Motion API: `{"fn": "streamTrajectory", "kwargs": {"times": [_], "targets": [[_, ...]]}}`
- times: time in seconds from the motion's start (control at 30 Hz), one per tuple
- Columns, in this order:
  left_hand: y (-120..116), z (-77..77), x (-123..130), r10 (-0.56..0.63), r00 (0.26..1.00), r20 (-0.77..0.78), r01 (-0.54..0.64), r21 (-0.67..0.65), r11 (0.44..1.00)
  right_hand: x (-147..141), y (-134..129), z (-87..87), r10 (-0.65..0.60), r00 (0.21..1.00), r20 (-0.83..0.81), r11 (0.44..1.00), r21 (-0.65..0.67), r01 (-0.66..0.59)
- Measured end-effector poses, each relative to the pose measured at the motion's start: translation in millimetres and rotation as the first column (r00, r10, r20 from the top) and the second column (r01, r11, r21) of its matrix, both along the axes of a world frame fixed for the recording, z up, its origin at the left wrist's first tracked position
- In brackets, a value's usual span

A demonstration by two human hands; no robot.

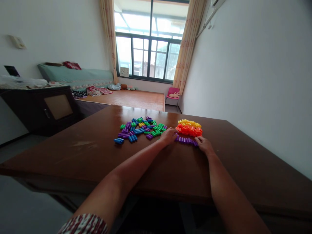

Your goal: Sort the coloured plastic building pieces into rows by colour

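A row of small purple tube-shaped plastic pieces [186,140] lies on the brown table [97,156]. At the row's left end, my left hand [168,136] has its fingers curled together against the pieces. My right hand [204,144] is closed at the other end, its fingertips touching the last piece. Just beyond the row are packed orange-red pieces [189,130], with yellow pieces [189,123] behind them. To the left of my left hand is a loose scatter of blue, green and purple pieces [138,130]. My fingers partly hide both ends of the row.
Past the table stands a bed [136,99] with cloths and soft toys on it. A pink chair [173,93] is by the window, holding a plush toy. On the left is a dark cabinet [39,104]; a white wall [255,71] runs along the right.
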State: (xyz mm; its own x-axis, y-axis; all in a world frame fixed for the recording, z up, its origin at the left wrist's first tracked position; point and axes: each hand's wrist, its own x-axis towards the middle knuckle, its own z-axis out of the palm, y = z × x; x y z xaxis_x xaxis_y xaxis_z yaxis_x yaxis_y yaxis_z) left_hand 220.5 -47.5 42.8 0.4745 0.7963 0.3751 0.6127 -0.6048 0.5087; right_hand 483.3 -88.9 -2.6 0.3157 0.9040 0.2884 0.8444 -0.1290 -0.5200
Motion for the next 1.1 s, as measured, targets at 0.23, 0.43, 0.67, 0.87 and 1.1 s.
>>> {"fn": "streamTrajectory", "kwargs": {"times": [0.23, 0.43, 0.67, 0.87, 1.1], "targets": [[7.2, -20.0, 8.3, 0.014, 0.998, 0.064, -0.015, 0.022, 1.0, -1.2, -1.2, 8.1, 0.03, 0.998, -0.063, 0.998, -0.045, -0.032], [10.4, -28.4, -3.8, -0.14, 0.99, 0.033, 0.137, 0.085, 0.987, 5.5, -8.6, 15.3, 0.136, 0.946, -0.295, 0.98, -0.098, -0.171], [5.9, -29.3, -5.0, -0.197, 0.98, 0.007, 0.196, 0.079, 0.977, 3.9, -10.7, 9.4, 0.164, 0.868, -0.469, 0.969, -0.088, -0.231], [7.1, -33.8, -3.0, -0.194, 0.981, 0.025, 0.192, 0.084, 0.978, 3.4, -5.5, 3.8, 0.142, 0.916, -0.376, 0.98, -0.079, -0.184], [-0.8, -15.0, -11.8, -0.181, 0.98, -0.087, 0.193, 0.17, 0.966, 2.3, -7.6, 10.6, 0.111, 0.96, -0.257, 0.99, -0.06, -0.131]]}}
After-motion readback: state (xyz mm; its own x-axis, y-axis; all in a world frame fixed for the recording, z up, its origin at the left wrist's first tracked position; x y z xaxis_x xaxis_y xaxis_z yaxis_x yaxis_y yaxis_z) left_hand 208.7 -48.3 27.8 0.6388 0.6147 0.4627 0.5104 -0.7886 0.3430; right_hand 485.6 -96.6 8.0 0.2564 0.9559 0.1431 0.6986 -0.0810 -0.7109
